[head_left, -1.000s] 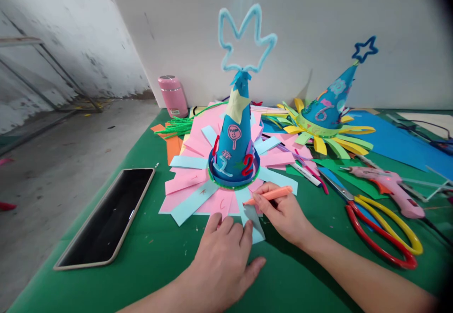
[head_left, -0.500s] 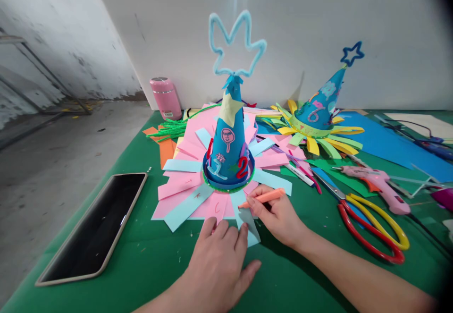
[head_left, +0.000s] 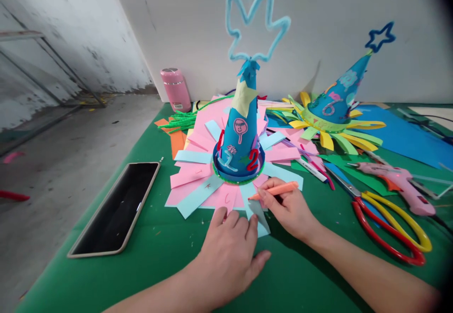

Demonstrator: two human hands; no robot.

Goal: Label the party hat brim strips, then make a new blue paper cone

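A blue paper cone hat [head_left: 246,124] stands in front of me, topped by a light-blue pipe-cleaner crown [head_left: 260,25]. Pink and light-blue paper strips fan out round its base. My right hand [head_left: 292,214] pinches an orange marker [head_left: 283,189], its tip on a light-blue strip [head_left: 260,218]. Small letter-like marks show on strips to the left, among them a K and a C. Palm down, my left hand [head_left: 230,256] rests at the near ends of the strips, fingers slightly bent, thumb held apart.
A phone [head_left: 115,209] lies to the left, a pink flask [head_left: 176,90] behind it near green pipe cleaners [head_left: 182,120]. On the right are red-and-yellow scissors [head_left: 389,228], a pink glue gun [head_left: 403,183], a white marker [head_left: 313,169] and a second cone hat [head_left: 334,98].
The view has shifted, so everything sits farther right and slightly higher. The marker tip stays on the same strip, where a small mark now shows. My left hand keeps its place.
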